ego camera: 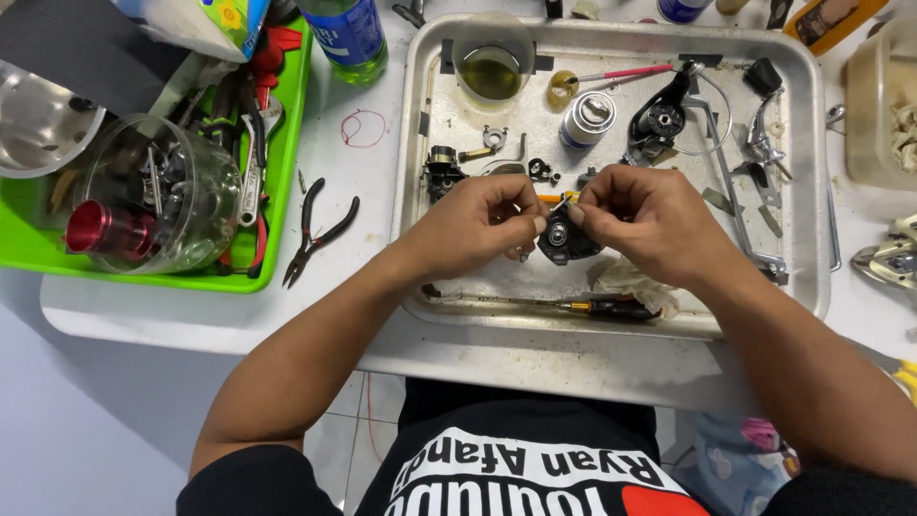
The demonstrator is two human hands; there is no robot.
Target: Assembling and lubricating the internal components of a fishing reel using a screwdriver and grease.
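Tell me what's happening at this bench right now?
A person holds a small black round mechanical part over a metal tray. The left hand and right hand pinch it from either side at the fingertips. Small parts, a cup of yellowish liquid and a screwdriver are in the tray. Black pliers lie left of it.

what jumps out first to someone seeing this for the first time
Both hands meet at the middle of a metal tray: the left hand and right hand pinch a small black round part between their fingertips. Small parts lie around them in the tray, with a screwdriver at its near edge. On the left stands a bright green tray crammed with tools, with black pliers beside it.
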